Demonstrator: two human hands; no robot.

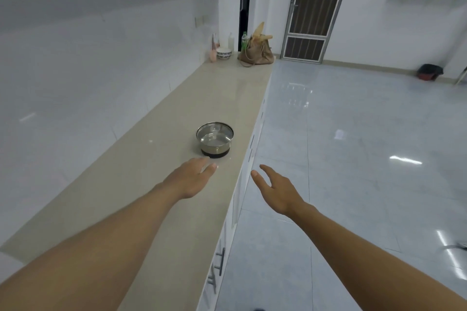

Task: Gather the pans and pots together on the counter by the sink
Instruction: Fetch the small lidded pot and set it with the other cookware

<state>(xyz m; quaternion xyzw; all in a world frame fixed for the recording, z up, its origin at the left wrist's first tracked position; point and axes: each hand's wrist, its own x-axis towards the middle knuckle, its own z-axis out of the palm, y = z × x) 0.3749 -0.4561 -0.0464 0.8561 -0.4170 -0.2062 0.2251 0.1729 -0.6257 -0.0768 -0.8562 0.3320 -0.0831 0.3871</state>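
Beige stone is stretching ahead of both grips as the long desk [156, 139] is running away beneath them, its front edge lying between the two. The left hand [190, 179] is hovering over the surface, fingers spread and grasping nothing; the right hand [276, 190] is hanging past the edge, above the pale tiled floor [353, 146], equally released. Just beyond the left grip's fingertips, apart from them, a steel pot [215, 142] under a glass lid is sitting close to the desk's front edge. Far beyond both grips, a tan bag [256, 54] and a patterned bowl [224, 53] are crowding the desk's distant end. No sink is showing. The step in hand appears to be the reach for this pot; the next move is likely calling for both grips closing on its sides and a level lift, since the lid looks loose. Bare surface is lying open on the wall side of the left grip, while the drop on the right is leaving little margin.
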